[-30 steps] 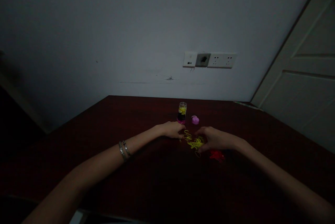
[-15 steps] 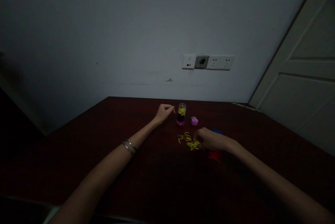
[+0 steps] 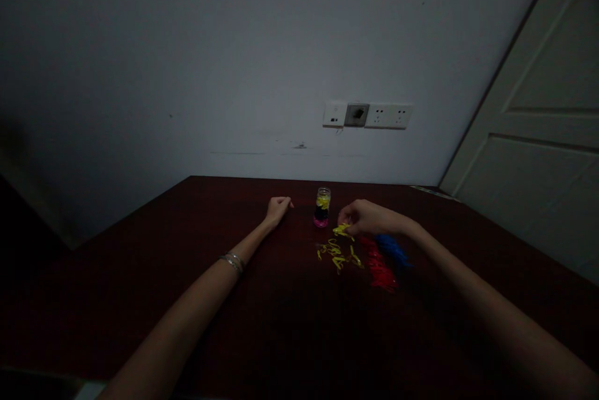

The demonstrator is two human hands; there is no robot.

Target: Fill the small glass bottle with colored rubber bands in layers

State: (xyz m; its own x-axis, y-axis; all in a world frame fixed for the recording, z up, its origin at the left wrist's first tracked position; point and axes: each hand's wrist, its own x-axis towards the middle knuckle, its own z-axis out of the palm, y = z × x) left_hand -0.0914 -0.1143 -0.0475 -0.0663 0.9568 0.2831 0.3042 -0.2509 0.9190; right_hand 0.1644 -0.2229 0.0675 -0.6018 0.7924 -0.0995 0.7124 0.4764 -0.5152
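Between my hands stands a small clear glass jar (image 3: 322, 208), open at the top, with pink, black and yellow layers inside. My right hand (image 3: 367, 218) is closed on a small bunch of curly yellow strips (image 3: 344, 231), held to the right of the jar and slightly in front of it. More loose yellow strips (image 3: 336, 254) lie on the dark table below that hand. Left of the jar and apart from it, my left hand (image 3: 279, 208) rests on the table with its fingers curled in; nothing shows in them.
A pile of red strips (image 3: 380, 266) and a blue pile (image 3: 392, 249) lie side by side under my right forearm. The dark red table (image 3: 262, 319) meets a pale wall with a row of sockets (image 3: 387, 116). A white door (image 3: 543, 107) stands at the right.
My right hand has lifted some yellow strips from the pile and moved away from me, now hiding the pink lid. My left hand has drawn back leftward from the jar. The red pile is uncovered.
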